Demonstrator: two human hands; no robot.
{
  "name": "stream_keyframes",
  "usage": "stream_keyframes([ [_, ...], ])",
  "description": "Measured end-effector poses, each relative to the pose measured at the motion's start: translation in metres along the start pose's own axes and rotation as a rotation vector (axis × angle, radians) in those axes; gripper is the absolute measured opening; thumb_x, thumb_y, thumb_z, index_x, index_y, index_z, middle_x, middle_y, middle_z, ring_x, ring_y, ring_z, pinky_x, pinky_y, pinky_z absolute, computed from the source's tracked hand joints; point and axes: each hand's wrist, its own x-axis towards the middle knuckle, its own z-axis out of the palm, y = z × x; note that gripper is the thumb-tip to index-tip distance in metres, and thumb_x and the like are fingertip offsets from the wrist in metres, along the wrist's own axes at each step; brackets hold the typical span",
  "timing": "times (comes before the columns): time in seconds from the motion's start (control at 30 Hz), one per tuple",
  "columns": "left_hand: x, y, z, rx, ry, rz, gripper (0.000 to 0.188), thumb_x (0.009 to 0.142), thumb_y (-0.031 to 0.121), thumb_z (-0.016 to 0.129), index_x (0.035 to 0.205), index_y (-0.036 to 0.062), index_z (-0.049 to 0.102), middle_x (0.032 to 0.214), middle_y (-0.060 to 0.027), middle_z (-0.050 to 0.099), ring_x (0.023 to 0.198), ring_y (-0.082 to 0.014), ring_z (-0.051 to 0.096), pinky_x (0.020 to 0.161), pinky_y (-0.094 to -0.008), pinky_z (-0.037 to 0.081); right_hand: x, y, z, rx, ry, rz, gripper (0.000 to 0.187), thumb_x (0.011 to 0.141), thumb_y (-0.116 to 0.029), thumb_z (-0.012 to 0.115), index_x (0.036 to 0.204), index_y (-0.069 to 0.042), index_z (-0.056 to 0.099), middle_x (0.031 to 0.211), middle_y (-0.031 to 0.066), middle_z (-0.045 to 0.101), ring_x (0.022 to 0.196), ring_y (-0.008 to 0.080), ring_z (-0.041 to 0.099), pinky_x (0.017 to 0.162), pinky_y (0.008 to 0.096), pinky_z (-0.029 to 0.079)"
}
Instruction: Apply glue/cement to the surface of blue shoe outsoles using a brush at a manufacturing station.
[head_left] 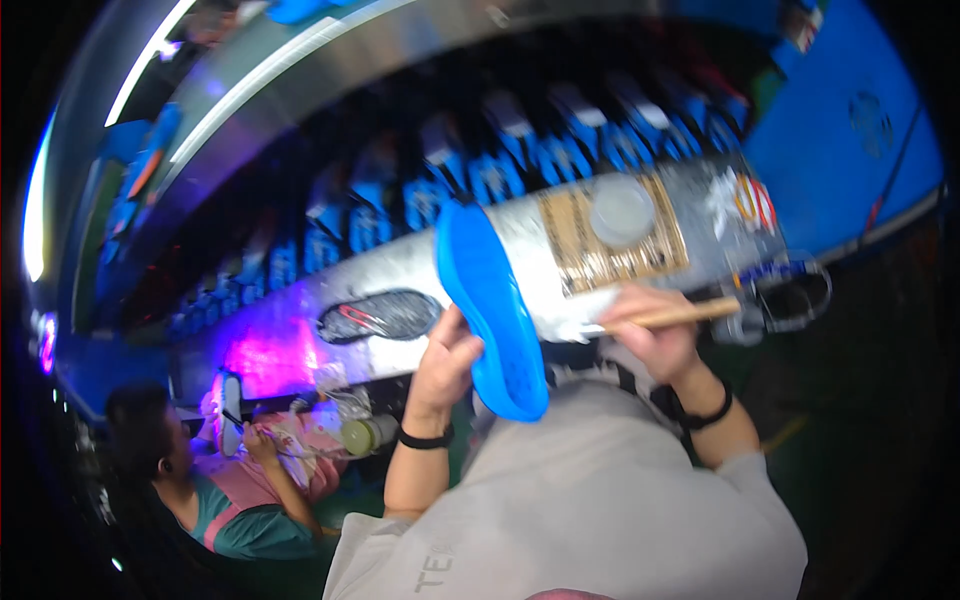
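A bright blue shoe sole (492, 300) is held up in front of me, with my left hand (445, 368) closed on its left edge. My right hand (655, 335) is closed around a brush with a wooden handle (700, 313). The handle sticks out to the right, and the white tip is blurred beside the table edge. To the left of the blue sole, a dark shoe sole (385, 316) with a red mark lies on the pale work surface (400, 260).
A round translucent tub (622, 212) stands on brown cardboard (565, 235). Farther right are rubber bands (755, 203) and a clear container (805, 298). Beyond the surface runs a row of blue shoe-shaped pieces (495, 178). At lower left, a co-worker (250, 500) handles a sole.
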Motion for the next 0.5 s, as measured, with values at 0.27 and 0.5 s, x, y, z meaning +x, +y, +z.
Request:
stream_keyframes([
  [0.27, 0.064, 0.182, 0.015, 0.347, -0.022, 0.514, 0.074, 0.089, 0.031, 0.064, 0.148, -0.0042, 0.035, 0.134, -0.0140, 0.056, 0.119, -0.0217, 0.058, 0.101, -0.0341, 0.047, -0.014, 0.007, 0.001, 0.117, 0.210, 0.112, 0.015, 0.090, -0.004, 0.058, 0.098, 0.003, 0.068, 0.087, 0.0069, 0.061, 0.073, 0.0107, 0.055, 0.067, 0.0239, 0.044],
  [0.5, 0.193, 0.371, -0.101, 0.173, 0.258, 0.527, 0.041, 0.103, 0.023, 0.050, 0.133, -0.0052, 0.050, 0.129, -0.0199, 0.060, 0.109, -0.0315, 0.065, 0.097, -0.0477, 0.052, -0.005, 0.019, 0.003, 0.090, 0.229, 0.130, 0.015, 0.092, -0.006, 0.058, 0.100, 0.003, 0.068, 0.089, 0.0067, 0.062, 0.073, 0.0096, 0.055, 0.067, 0.0229, 0.043],
])
